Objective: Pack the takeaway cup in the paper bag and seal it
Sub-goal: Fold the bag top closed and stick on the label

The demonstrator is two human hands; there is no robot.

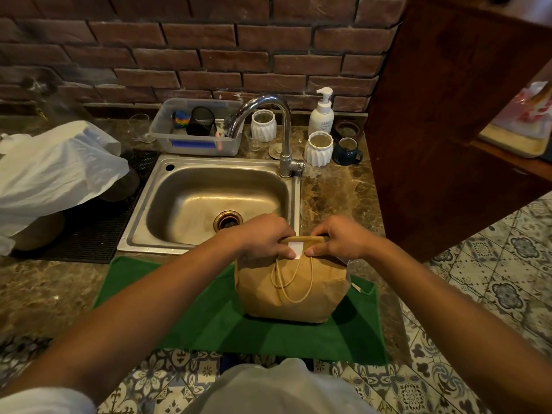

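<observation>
1. On the green cloth mat (209, 324) at the marble counter (44, 294) edge stands the brown paper bag (291, 289), top folded over.
2. Both hands, left hand (264, 234) and right hand (339, 236), pinch the fold beside a white sticker (297, 249).
3. Its string handles (294, 279) hang down the front; the cup is hidden.

bag (291, 289) on mat (209, 321), near counter's (44, 294) front edge | sink (209, 201) behind mat | tap (285, 144) at sink's back-right corner | tub (197, 138) behind sink | bottle (322, 113) right of tap, at back edge
</observation>
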